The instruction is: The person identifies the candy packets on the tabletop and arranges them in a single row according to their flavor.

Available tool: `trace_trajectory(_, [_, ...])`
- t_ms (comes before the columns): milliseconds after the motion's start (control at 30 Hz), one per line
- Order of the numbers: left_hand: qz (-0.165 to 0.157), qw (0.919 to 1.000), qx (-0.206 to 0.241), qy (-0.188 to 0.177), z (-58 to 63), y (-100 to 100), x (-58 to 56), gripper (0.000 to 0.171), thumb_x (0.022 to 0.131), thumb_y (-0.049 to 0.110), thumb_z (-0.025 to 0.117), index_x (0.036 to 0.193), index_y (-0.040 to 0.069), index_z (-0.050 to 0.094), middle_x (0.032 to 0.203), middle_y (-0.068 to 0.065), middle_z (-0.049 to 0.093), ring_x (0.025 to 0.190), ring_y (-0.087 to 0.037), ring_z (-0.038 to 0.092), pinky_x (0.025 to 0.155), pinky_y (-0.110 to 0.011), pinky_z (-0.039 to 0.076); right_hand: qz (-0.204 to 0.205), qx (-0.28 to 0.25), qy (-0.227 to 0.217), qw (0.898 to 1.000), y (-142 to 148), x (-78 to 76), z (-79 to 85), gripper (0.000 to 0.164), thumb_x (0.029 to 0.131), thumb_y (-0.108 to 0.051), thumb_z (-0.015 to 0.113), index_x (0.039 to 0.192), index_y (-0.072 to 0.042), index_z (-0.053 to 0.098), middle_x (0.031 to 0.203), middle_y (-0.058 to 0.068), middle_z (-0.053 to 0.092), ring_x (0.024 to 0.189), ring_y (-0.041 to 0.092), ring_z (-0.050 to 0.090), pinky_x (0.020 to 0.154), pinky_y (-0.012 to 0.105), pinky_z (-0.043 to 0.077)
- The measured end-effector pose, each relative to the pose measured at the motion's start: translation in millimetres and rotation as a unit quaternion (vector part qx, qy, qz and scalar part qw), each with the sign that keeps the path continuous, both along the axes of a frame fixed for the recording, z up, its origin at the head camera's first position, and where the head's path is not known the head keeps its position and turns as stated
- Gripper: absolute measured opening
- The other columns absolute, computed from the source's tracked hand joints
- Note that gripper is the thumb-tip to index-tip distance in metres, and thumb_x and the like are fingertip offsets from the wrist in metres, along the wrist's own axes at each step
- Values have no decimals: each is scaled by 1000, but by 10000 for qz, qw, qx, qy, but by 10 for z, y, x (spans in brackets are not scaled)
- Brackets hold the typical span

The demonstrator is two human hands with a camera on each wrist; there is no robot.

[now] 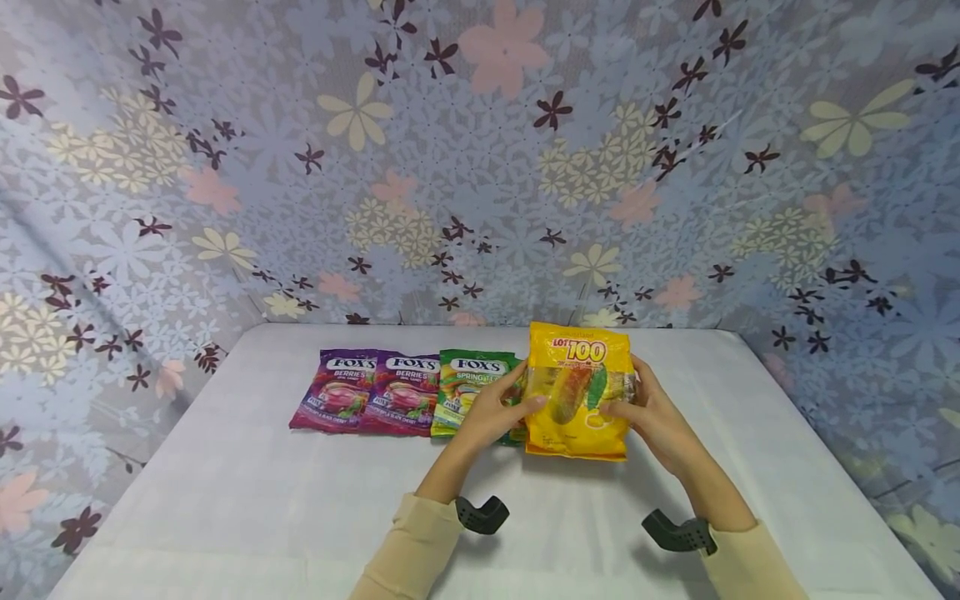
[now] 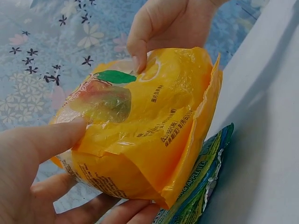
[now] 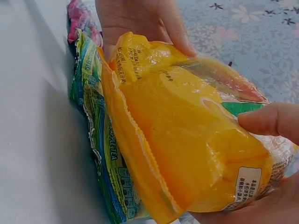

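A yellow LOT 100 mango candy bag point(image 1: 577, 392) is held upright between both hands. My left hand point(image 1: 491, 408) grips its left side, thumb on the front and fingers behind, as the left wrist view also shows. On the opposite side my right hand point(image 1: 660, 417) holds it the same way, its thumb point(image 3: 271, 122) pressing the front near the printed leaf. Behind the yellow bag lies a green candy bag point(image 3: 114, 172), mostly hidden by it in the head view. Just left of my left hand is a green FOX'S Spring Tea bag point(image 1: 468, 371).
Two purple FOX'S Berries bags point(image 1: 341, 392) lie at the left of the row, overlapping side by side. The white table point(image 1: 300, 517) runs back to a flowered cloth point(image 1: 480, 208) that hangs behind and at both sides. Dark wrist mounts point(image 1: 482, 515) stick out from both forearms.
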State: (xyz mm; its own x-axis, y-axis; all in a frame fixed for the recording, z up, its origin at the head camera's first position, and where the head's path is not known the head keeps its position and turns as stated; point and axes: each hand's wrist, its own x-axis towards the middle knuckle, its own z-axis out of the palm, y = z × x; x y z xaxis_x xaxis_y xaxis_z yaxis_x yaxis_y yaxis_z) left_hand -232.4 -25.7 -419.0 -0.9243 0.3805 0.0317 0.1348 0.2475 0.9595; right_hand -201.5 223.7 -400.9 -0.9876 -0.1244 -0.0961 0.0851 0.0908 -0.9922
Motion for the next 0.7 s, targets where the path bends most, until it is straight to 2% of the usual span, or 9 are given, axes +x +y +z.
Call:
trace_trajectory(167, [-10, 9998, -64, 190, -11, 3, 1, 66, 93, 36, 64, 151, 26, 33, 147, -8, 43, 125, -30, 49, 93, -46, 47, 27, -18, -41, 10000, 6, -7, 1, 99, 88, -8, 67, 154, -22, -5, 154, 19, 21, 129, 35, 37, 109, 54, 27])
trace_trajectory(300, [-12, 9995, -128, 275, -39, 18, -4, 65, 94, 37, 63, 151, 28, 33, 143, -7, 48, 121, -27, 51, 88, -41, 49, 107, 103, 21, 9999, 11, -4, -8, 97, 89, -8, 66, 154, -21, -4, 150, 20, 26, 122, 31, 44, 104, 47, 35])
trace_trajectory(333, [-31, 9995, -126, 276, 9, 16, 25, 65, 94, 34, 63, 151, 26, 33, 141, -9, 50, 120, -28, 52, 86, -40, 50, 134, 134, 36, 9998, 12, -1, -10, 96, 89, -9, 65, 154, -20, -4, 149, 20, 27, 120, 30, 45, 103, 45, 37])
trace_trajectory(433, [-54, 9994, -139, 305, 10, 25, 26, 64, 95, 34, 62, 151, 25, 33, 139, -10, 51, 118, -27, 53, 85, -39, 50, 206, 213, 97, 9995, 16, 3, -19, 95, 89, -9, 65, 154, -19, -4, 146, 21, 28, 116, 27, 48, 97, 38, 41])
trace_trajectory(533, [-88, 9994, -140, 311, 17, 33, 28, 64, 95, 33, 61, 152, 23, 32, 140, -11, 50, 119, -27, 52, 88, -41, 50, 224, 241, 121, 9994, 21, 1, -31, 95, 89, -8, 64, 154, -17, -5, 145, 22, 29, 115, 27, 49, 96, 36, 42])
trace_trajectory(567, [-63, 9993, -156, 320, -34, 43, 0, 65, 95, 36, 61, 152, 25, 32, 140, -10, 50, 119, -26, 52, 89, -41, 49, 234, 243, 124, 9994, 26, -3, -36, 95, 89, -8, 64, 154, -17, -5, 144, 22, 29, 114, 27, 49, 96, 36, 42])
trace_trajectory(600, [-57, 9994, -145, 315, -33, 47, 3, 65, 95, 36, 61, 152, 24, 32, 140, -10, 50, 119, -26, 52, 90, -41, 49, 241, 250, 120, 9993, 30, -6, -39, 95, 89, -8, 64, 154, -16, -5, 144, 22, 29, 114, 27, 49, 96, 36, 42])
trace_trajectory(700, [34, 9997, -159, 174, -32, 70, 18, 66, 94, 38, 62, 151, 23, 34, 137, -11, 52, 119, -26, 52, 91, -42, 48, 288, 267, 83, 9992, 60, -19, -37, 96, 89, -8, 64, 154, -15, -5, 144, 22, 28, 114, 27, 49, 95, 36, 43])
